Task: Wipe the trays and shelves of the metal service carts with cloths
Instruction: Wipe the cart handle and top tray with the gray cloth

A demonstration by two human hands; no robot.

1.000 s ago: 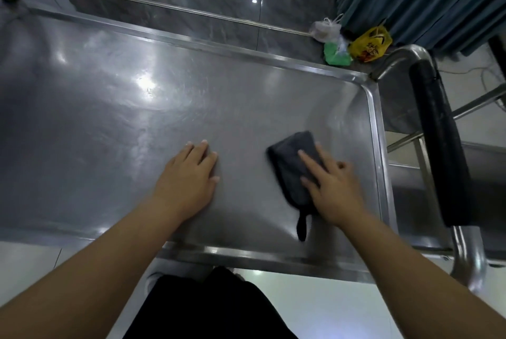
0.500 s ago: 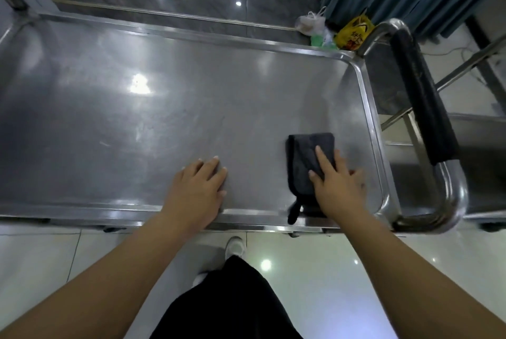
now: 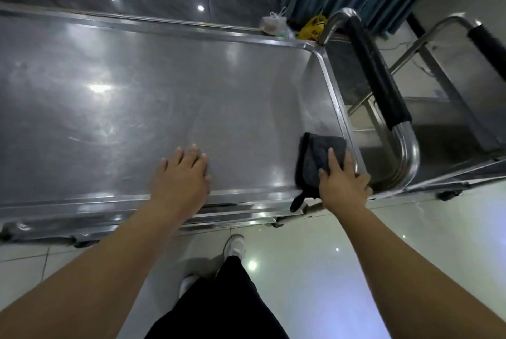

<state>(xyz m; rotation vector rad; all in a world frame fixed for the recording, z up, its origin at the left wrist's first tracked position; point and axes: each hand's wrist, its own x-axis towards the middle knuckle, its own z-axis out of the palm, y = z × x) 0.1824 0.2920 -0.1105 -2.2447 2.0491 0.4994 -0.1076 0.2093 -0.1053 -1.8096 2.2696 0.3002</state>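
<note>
Finding: the dark grey cloth [image 3: 315,156] has travelled to the right and towards the person over the last second. It started on open metal, well in from the tray's end. It now sits in the near right corner of the tray [image 3: 164,92], with its far edge touching or just short of the raised end rim.

Right hand [image 3: 342,182]: it lies flat on the cloth. The fingers [image 3: 332,158] are straight and slightly spread, pressing down without gripping. Most of the cloth shows beyond and to the left of the fingertips. Its loop tab [image 3: 297,203] hangs over the near rim, below and to the left of the palm.

Left hand [image 3: 180,174]: it holds the place it had a second ago, flat on bare metal well to the left of the cloth. Its fingers [image 3: 194,155] are straight and close together. It appears to be bracing and carries no cloth.

Assessment: the stroke has reached the end of this tray, so the right-hand corner is probably covered. The broad stretch beyond and to the left of the left fingertips shows only glare, and whether it has been wiped cannot be told.

Also noted: the padded cart handle [image 3: 377,73] stands just beyond the rim, to the right of the right fingertips. A second cart [image 3: 465,97] stands further right and is judged untouched.
</note>
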